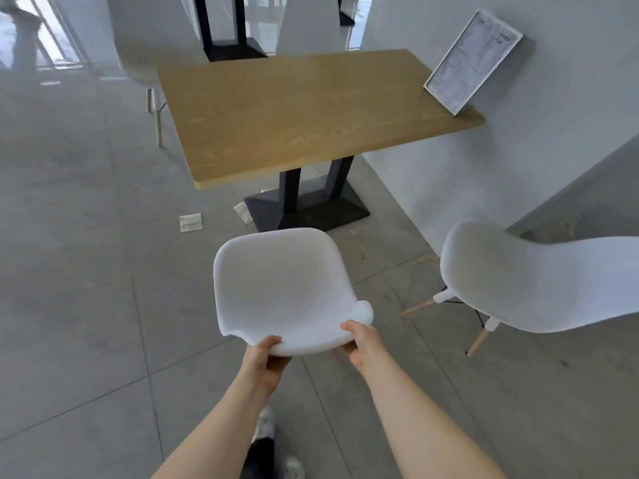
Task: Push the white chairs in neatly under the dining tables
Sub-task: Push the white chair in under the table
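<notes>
Gripping the white chair [283, 288] backrest, left hand [264, 357] and right hand [363, 344] should push squarely toward the wooden table [304, 112], keeping the legs clear of its black base [307, 210].

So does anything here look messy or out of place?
Yes. Two crumpled paper napkins lie on the floor: one left of the table base, another against it. The second white chair also sits angled away from the table.
</notes>
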